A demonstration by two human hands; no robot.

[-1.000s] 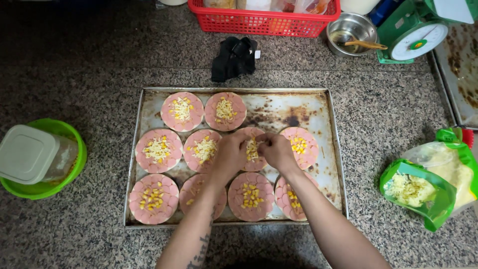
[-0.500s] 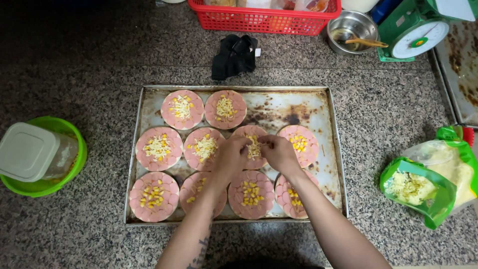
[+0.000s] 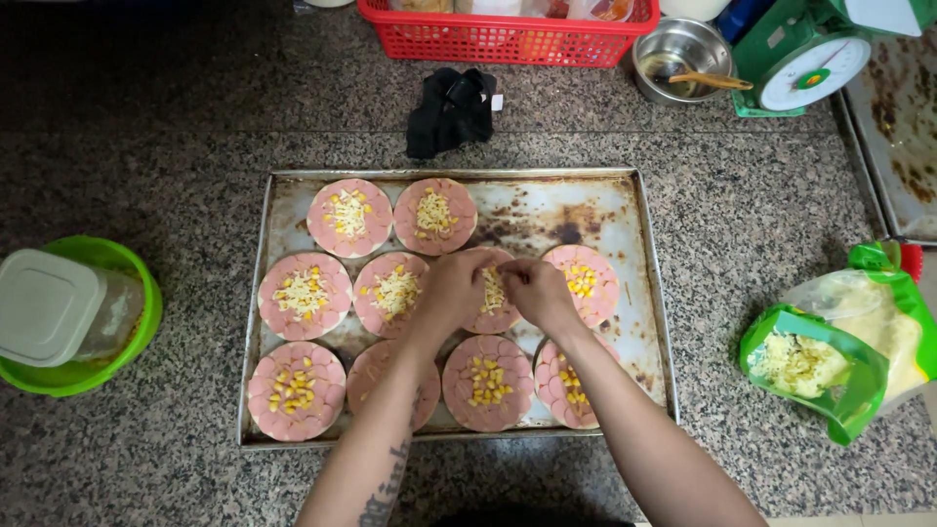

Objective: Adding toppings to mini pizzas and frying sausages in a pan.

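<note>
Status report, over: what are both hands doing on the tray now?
Left hand and right hand together over the middle round, shredded cheese at the fingertips. Tray holds ten rounds. Nothing in the way.

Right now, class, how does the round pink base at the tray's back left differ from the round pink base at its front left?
The back-left round pink base carries pale shredded cheese over its corn; the front-left round pink base shows only bare yellow corn kernels. The back-left one lies far from the person; the front-left one lies close. Both are round, made of overlapping pink slices, on the metal baking tray.
</note>
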